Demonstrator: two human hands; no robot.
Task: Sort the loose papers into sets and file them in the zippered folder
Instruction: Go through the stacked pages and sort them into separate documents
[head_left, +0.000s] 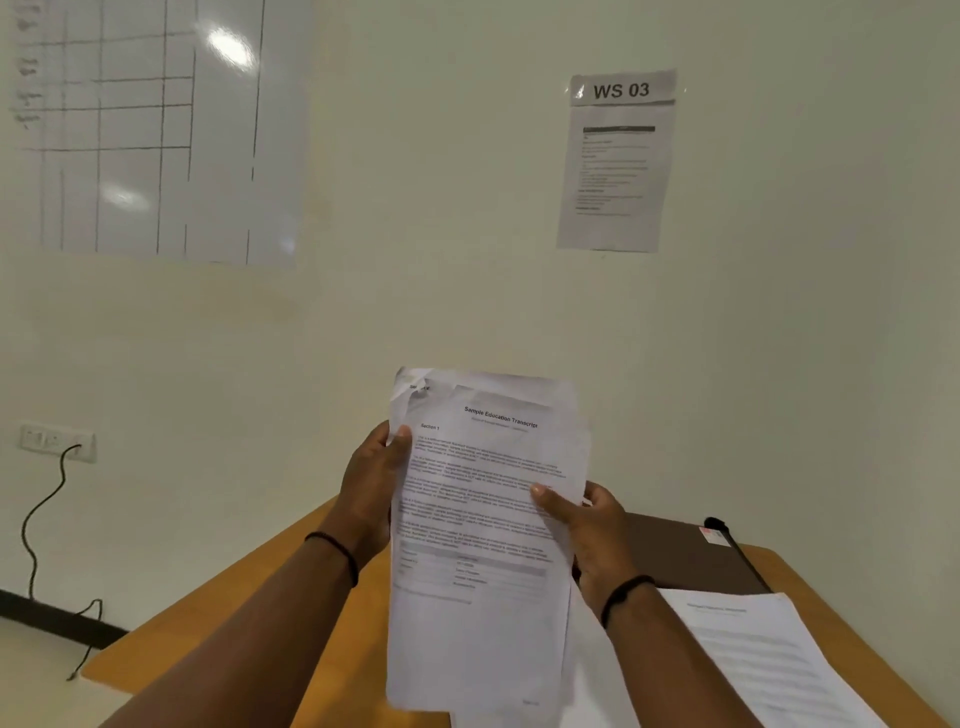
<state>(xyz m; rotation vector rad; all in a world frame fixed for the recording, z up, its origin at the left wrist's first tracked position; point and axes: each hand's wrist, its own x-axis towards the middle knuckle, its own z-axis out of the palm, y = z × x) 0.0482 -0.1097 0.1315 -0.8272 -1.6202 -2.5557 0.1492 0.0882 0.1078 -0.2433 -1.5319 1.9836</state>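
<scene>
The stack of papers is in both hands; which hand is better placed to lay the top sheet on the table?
Probably the right hand. Its thumb already lies on the top sheet of the stack of papers, and the other sheet on the table lies on its side. The left hand grips the stack's far edge.

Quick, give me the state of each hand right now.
Left hand: grips the left edge of the paper stack, thumb on the front.
Right hand: grips the stack's right edge, thumb on the front sheet.
</scene>
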